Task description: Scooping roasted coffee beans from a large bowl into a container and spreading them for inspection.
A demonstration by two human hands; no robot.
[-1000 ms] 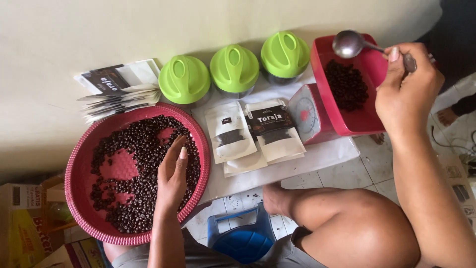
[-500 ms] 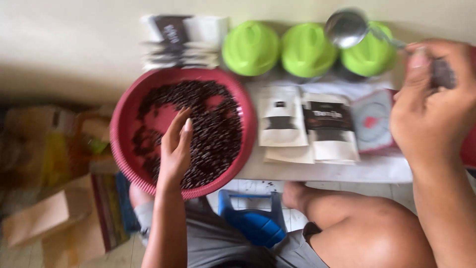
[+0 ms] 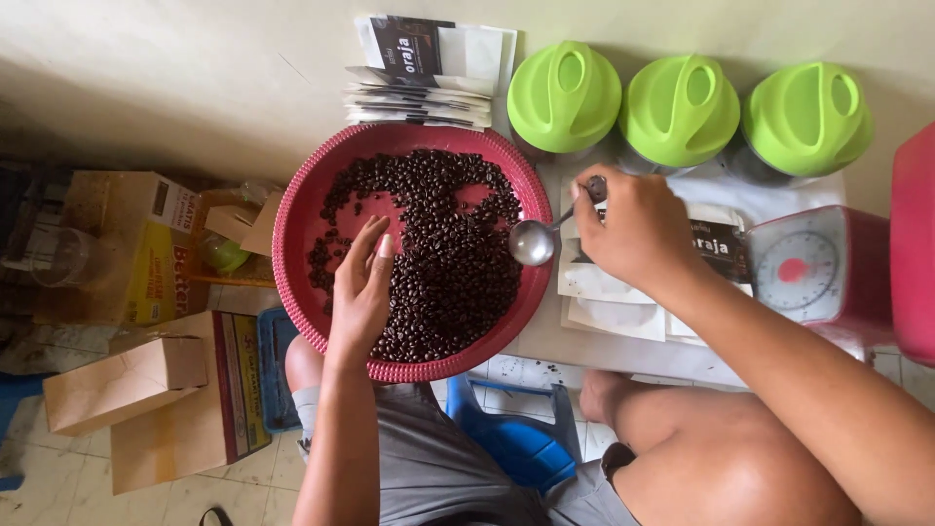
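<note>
Right hand [image 3: 638, 234] is gripping the handle of a round-bowled metal spoon [image 3: 534, 242], fingers clenched on it. Spoon's long axis is running roughly level, bowl pointing toward the person's left, hanging over the inner edge of the round red woven plastic tray [image 3: 304, 200]. Dark roasted coffee beans [image 3: 453, 263] are lying just beside the bowl, further that same way. Left hand [image 3: 362, 287] is resting flat and unclenched on the beans, holding nothing. The right hand's spoon is the nearer tool.
</note>
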